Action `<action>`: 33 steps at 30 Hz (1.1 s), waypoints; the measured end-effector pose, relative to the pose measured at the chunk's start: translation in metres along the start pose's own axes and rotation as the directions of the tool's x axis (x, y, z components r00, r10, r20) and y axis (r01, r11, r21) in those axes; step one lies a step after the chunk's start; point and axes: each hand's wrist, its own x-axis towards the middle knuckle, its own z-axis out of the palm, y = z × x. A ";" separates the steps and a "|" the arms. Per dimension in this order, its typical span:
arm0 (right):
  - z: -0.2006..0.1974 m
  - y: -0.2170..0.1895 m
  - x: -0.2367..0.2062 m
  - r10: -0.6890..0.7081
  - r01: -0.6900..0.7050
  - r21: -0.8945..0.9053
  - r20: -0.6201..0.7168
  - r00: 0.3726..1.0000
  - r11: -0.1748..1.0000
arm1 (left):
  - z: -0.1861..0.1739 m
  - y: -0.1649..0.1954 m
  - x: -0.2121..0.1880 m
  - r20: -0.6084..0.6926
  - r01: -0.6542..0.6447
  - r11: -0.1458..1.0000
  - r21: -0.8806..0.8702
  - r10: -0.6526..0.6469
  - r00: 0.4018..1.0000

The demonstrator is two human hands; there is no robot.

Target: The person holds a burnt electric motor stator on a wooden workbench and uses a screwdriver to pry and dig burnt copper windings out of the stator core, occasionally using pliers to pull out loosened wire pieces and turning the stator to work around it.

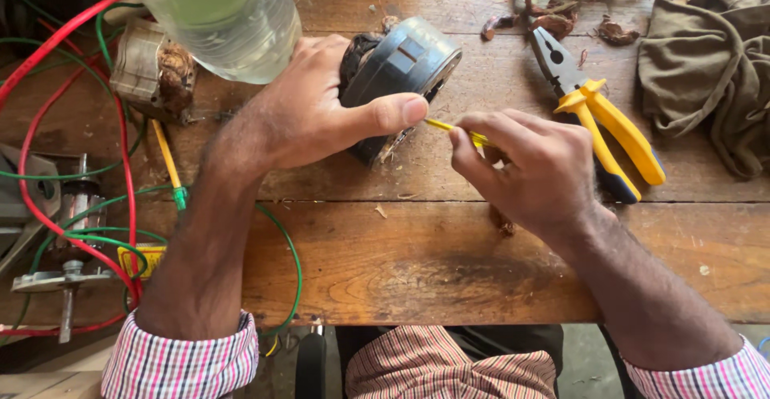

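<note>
Both of our hands are working close together in the middle of the wooden surface [449, 263]. Our left hand [309, 114] is wrapping around a round grey metal motor part [401, 66], with the thumb lying across its front and the fingers curling behind it. Our right hand [525, 166] is pinching a thin yellow stick [453, 129] tight between its fingers, and the tip of the stick is pointing at the motor part, right by the left thumb. The motor part is sitting on the surface, a little above the middle, just beside the right hand. Pliers with yellow handles [597, 118] are lying on the surface to the right of our right hand, near it but not touching it. A clear plastic bottle [224, 14] is showing at the top left, very close to the camera. Behind the bottle another motor piece with brown wire [152, 70] is resting on the surface. Red wires [120, 150] and green wires [285, 238] are looping on the left side. A greenish cloth [710, 54] is lying crumpled at the far right. Bits of brown wire scrap [553, 10] are lying at the top, above the pliers. We are wearing striped sleeves [180, 359] rolled at the wrists.
</note>
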 end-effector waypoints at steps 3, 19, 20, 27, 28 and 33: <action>-0.004 0.006 -0.002 0.025 -0.025 0.005 0.038 0.999 1.000 | 0.000 0.000 0.001 0.001 -0.076 0.997 -0.019 0.076 0.997; 0.023 0.001 0.010 0.040 -0.068 0.213 0.134 0.990 0.975 | 0.002 0.000 0.002 0.022 -0.004 0.999 -0.047 0.005 1.000; 0.023 0.000 0.010 0.096 -0.122 0.236 0.121 0.988 0.964 | 0.002 -0.001 0.001 0.020 0.000 0.998 -0.064 0.001 1.000; 0.022 0.005 0.019 -0.030 0.013 0.106 0.163 0.986 0.994 | 0.004 -0.002 0.006 0.006 -0.070 0.996 -0.049 0.070 0.998; 0.021 0.008 0.022 -0.031 0.016 0.075 0.207 0.978 0.997 | 0.005 -0.002 0.006 0.019 -0.042 0.998 -0.048 0.043 0.999; 0.019 0.015 0.030 -0.090 0.088 0.019 0.254 0.963 0.996 | 0.005 -0.003 0.009 0.025 -0.011 0.999 -0.051 0.012 1.000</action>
